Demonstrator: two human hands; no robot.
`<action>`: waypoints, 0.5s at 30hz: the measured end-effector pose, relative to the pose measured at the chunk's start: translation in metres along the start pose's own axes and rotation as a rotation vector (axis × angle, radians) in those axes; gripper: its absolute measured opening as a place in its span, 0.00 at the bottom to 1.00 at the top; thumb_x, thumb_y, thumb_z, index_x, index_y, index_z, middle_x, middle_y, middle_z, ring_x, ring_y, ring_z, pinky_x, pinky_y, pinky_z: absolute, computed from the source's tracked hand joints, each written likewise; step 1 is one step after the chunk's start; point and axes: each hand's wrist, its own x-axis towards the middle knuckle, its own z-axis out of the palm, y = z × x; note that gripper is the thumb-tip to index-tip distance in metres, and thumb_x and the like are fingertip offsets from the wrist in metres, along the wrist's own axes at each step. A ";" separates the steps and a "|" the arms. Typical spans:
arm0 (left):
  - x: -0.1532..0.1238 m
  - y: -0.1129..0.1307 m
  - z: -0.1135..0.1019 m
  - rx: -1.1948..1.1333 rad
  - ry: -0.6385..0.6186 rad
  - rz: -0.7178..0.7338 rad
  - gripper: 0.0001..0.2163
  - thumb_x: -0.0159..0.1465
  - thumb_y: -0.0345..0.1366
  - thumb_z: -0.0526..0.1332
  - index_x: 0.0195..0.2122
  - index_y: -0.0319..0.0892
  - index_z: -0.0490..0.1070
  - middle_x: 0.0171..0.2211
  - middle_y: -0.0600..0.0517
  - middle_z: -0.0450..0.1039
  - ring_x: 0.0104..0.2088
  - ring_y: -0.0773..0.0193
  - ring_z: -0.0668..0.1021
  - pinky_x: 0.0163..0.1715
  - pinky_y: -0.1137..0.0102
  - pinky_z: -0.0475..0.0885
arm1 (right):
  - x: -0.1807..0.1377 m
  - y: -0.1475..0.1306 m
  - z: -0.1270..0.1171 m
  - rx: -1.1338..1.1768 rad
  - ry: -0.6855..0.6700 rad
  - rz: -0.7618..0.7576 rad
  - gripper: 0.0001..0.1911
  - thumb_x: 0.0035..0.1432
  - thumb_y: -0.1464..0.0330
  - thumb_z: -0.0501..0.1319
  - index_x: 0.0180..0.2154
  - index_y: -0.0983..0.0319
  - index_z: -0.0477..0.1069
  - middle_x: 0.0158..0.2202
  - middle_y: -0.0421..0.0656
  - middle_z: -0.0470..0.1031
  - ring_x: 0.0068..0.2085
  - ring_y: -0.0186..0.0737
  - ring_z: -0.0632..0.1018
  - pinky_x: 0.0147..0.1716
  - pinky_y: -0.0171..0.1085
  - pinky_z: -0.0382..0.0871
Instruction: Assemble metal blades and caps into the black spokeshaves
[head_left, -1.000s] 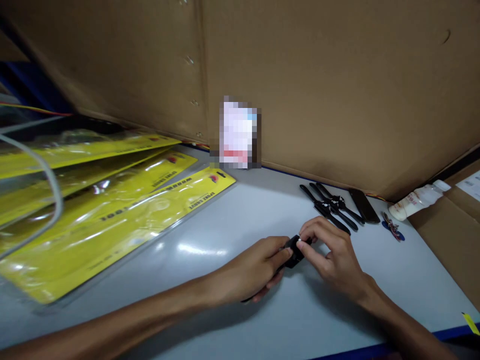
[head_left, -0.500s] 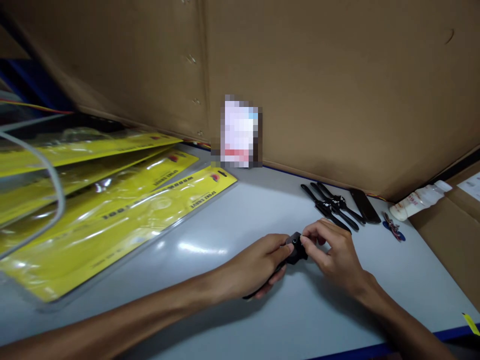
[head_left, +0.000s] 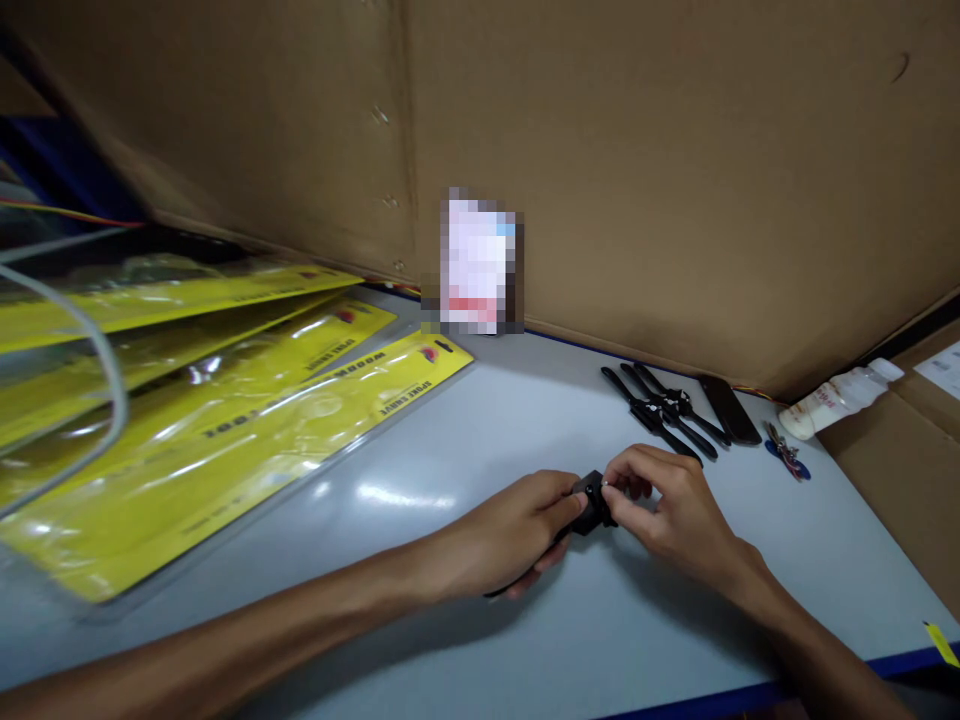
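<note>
Both my hands meet over a small black part (head_left: 591, 505) low on the grey table (head_left: 465, 440). My left hand (head_left: 517, 535) grips the part from the left with thumb and fingers closed round it; a thin black piece shows under the palm. My right hand (head_left: 667, 505) pinches the part's right end with thumb and forefinger, where a small pale spot shows. Just beyond my right hand lies a row of finished-looking black parts with long arms (head_left: 660, 410).
Yellow plastic packets (head_left: 225, 420) fan out on the left under a pale cable (head_left: 105, 360). A cardboard wall (head_left: 637, 170) closes the back. A dark flat piece (head_left: 727, 410), a small blue and red item (head_left: 784, 455) and a white bottle (head_left: 832, 400) lie at the right.
My right hand's fingers have shifted slightly on the part's end; both hands and the part stay in nearly the same place.
</note>
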 end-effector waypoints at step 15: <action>0.000 -0.001 -0.002 0.005 -0.005 0.023 0.16 0.66 0.52 0.55 0.29 0.47 0.57 0.16 0.64 0.57 0.11 0.74 0.60 0.09 0.79 0.53 | -0.002 0.002 0.017 -0.113 0.179 -0.185 0.07 0.66 0.74 0.58 0.34 0.61 0.71 0.29 0.42 0.73 0.32 0.39 0.72 0.33 0.38 0.67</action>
